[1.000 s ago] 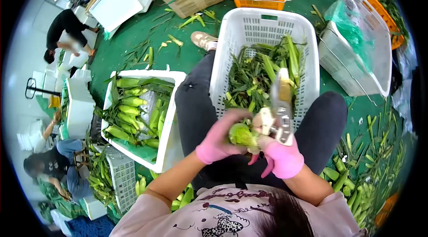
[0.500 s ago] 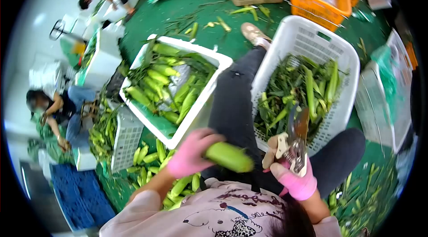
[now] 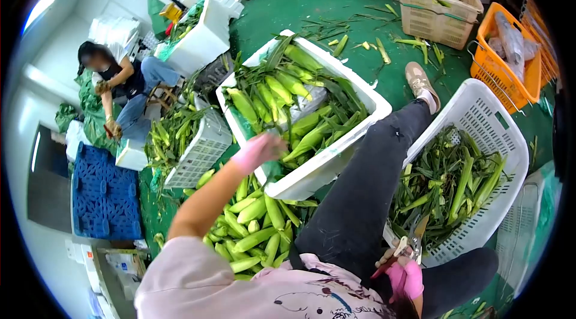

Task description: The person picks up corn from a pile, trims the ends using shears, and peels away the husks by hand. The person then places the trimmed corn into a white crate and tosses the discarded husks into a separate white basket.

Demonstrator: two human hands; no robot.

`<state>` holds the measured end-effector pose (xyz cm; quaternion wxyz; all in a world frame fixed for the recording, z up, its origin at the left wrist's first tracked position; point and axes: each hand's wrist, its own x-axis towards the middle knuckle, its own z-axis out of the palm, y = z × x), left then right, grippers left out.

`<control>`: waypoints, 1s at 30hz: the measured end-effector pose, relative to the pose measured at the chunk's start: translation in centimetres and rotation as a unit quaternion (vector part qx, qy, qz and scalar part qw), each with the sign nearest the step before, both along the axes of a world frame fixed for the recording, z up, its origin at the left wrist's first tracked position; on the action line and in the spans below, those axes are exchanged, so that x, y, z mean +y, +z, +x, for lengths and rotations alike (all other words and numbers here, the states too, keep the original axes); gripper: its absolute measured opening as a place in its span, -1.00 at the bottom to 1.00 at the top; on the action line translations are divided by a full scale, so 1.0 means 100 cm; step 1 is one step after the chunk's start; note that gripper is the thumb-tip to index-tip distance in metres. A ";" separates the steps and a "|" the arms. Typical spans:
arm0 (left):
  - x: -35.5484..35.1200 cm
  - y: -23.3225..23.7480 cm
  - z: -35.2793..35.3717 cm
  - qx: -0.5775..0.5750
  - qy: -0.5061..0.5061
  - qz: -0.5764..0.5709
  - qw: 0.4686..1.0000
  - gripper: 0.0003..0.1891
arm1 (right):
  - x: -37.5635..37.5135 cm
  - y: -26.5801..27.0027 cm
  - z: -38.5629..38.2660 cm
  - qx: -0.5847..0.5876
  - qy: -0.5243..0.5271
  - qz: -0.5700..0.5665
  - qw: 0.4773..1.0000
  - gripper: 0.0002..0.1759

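Pink covers my left grip [image 3: 262, 150], which is over the lower-left rim of the foam box [image 3: 336, 160]; it is blurred, so I cannot tell whether its fingers are apart or together. The corn [image 3: 277, 90] lies inside, just beyond my fingertips, walled by the box's raised edges. My right grip [image 3: 403, 276] is clamped on the clippers [image 3: 414, 243], beside the near rim of the white basket [image 3: 493, 116] of leaves [image 3: 459, 181]. My leg [image 3: 360, 181] fills the space between box and basket; open green floor [image 3: 354, 22] stretches past the box's far side.
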<state>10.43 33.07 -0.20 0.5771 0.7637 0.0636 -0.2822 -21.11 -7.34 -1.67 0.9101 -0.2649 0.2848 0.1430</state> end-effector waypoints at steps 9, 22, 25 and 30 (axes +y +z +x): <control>-0.091 -0.138 0.081 0.013 -0.051 0.315 0.948 -0.16 | 0.004 0.027 -0.035 -0.015 -0.062 -0.008 0.998 -0.14; -0.212 0.029 -0.054 0.190 0.016 -0.586 0.788 -0.30 | -0.010 0.030 0.000 -0.182 0.082 -0.087 0.976 -0.04; -0.268 0.036 -0.074 0.189 -0.072 -0.468 0.860 -0.29 | -0.031 0.055 -0.005 -0.189 0.038 -0.381 0.904 -0.04; -0.322 0.054 -0.101 0.022 -0.317 -0.227 0.921 -0.26 | -0.073 0.079 -0.010 -0.186 0.035 -0.654 0.732 -0.02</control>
